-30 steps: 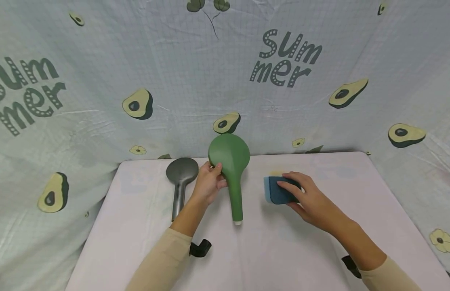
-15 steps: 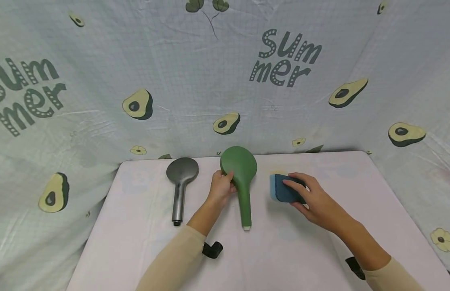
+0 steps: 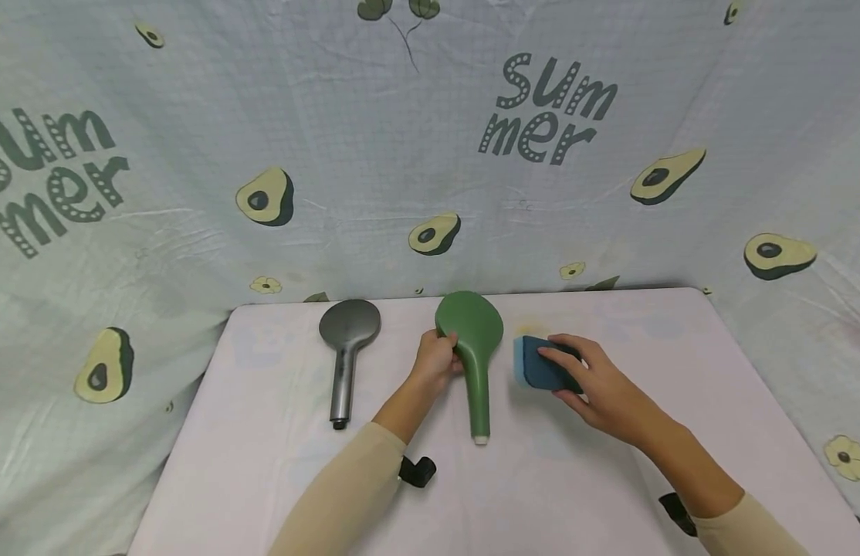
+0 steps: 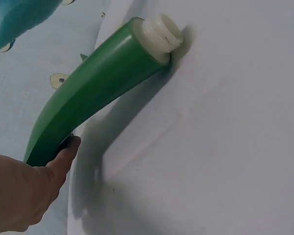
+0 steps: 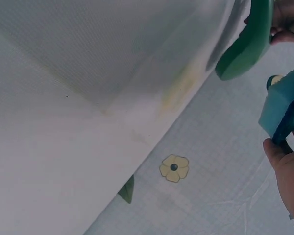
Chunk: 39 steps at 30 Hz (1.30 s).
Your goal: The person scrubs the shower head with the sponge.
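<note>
My left hand (image 3: pixel 437 360) grips a green shower head (image 3: pixel 469 320) by its neck, thumb on top, with the handle pointing down toward me. In the left wrist view the white threaded end (image 4: pixel 159 35) of that handle lies close over the table. To the right, my right hand (image 3: pixel 600 388) pinches a sponge (image 3: pixel 548 364), dark blue on one face and light blue on the other, held above the table beside the shower head. The right wrist view shows the sponge's light blue layer (image 5: pixel 279 102) facing the green head.
A dark grey shower head (image 3: pixel 350 324) lies on the white table (image 3: pixel 263 455), left of my left hand. Behind the table's back edge hangs a pale cloth (image 3: pixel 360 162) printed with avocados and lettering. Black wrist mounts (image 3: pixel 418 472) show at both forearms.
My left hand has brought the green shower head right and lower, toward me and nearer the sponge. The right hand with the sponge has shifted only slightly.
</note>
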Motion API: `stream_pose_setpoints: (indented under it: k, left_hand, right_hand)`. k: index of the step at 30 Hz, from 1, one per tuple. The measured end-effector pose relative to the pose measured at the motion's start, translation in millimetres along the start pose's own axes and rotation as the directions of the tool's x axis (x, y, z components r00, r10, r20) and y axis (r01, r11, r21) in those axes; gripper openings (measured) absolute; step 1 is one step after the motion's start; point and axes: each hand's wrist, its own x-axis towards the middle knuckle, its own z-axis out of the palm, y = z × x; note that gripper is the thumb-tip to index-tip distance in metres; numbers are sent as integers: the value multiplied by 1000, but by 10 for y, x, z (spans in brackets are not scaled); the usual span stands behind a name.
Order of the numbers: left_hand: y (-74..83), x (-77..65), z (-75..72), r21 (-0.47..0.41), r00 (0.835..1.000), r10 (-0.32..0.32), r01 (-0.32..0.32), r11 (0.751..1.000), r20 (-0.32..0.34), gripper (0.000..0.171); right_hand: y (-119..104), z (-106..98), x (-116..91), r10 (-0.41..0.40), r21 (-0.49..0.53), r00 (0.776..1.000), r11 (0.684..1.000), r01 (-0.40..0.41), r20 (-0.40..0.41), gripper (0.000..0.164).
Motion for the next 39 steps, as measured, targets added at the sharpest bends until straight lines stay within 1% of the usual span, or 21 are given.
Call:
stream_pose_setpoints:
  k: [2,7,8,9,10,12,13,15,17,19,21,24,26,28,29,30,32,33,35,39]
  left_hand:
    - [-24,6,-2,19,1000,-1,1,1000,-6,42]
    - [-78,22,-32,71,1000,7,-6,997,-7,43]
    - [-78,23,-39,97,1000,11,-11,995,-3,43]
    - [-77,27,-51,152,1000,21,-21,988,1,43]
    - [-65,27,-69,214,999,31,-33,976,11,41]
    - [-41,30,-113,336,998,51,-59,940,33,39]
    - [-28,28,-137,388,997,54,-68,919,48,38]
    - [-14,32,-194,475,995,56,-88,876,81,40]
    - [-19,36,-242,498,994,37,-85,863,105,44]
    - [-31,42,-281,518,993,11,-69,852,114,49]
    - [-49,45,-314,545,994,-11,-49,837,106,50]
    - [-67,52,-342,597,996,-18,-38,801,89,49]
    - [-76,55,-343,631,997,-8,-45,775,81,50]
    - [-75,55,-339,669,997,13,-56,741,70,52]
    - [-71,50,-338,684,997,24,-63,726,67,53]
    - [-69,48,-339,700,998,33,-67,711,63,53]
    - [-64,41,-345,722,997,46,-74,688,58,52]
    - [-59,34,-352,728,997,56,-82,681,60,50]
    - [-38,13,-372,737,996,68,-94,669,66,47]
    - [55,-60,-432,739,990,108,-137,660,88,43]
  right_hand:
    - [-11,5,1,4,2,1000,1000,-4,0,89]
    - [-43,20,-21,25,-6,1000,1000,-24,5,90]
    - [-45,24,-28,30,-9,1000,1000,-30,7,89]
    - [-45,27,-35,34,-13,999,999,-34,8,81]
    - [-42,29,-33,37,-18,999,999,-37,8,74]
    - [-34,29,-34,44,-21,999,999,-44,7,63]
    - [-32,26,-34,46,-19,999,999,-46,4,60]
    - [-30,22,-41,51,-17,999,999,-50,5,62]
    - [-32,27,-57,57,-11,998,998,-57,14,59]
    - [-36,43,-75,63,-12,998,998,-62,29,59]
    - [-40,67,-94,74,-22,996,997,-73,46,60]
    - [-49,95,-105,86,-35,995,996,-84,55,64]
    - [-55,97,-101,88,-37,994,996,-86,57,63]
    - [-62,92,-87,84,-32,995,996,-82,57,62]
    - [-63,89,-78,81,-29,995,996,-80,59,65]
    - [-68,84,-69,79,-27,995,997,-78,62,72]
    - [-74,73,-54,75,-23,995,997,-73,65,82]
    - [-73,70,-50,73,-19,995,997,-72,66,85]
    - [-70,57,-40,69,-17,995,998,-68,69,84]
    - [-45,31,-10,59,-25,996,998,-57,71,80]
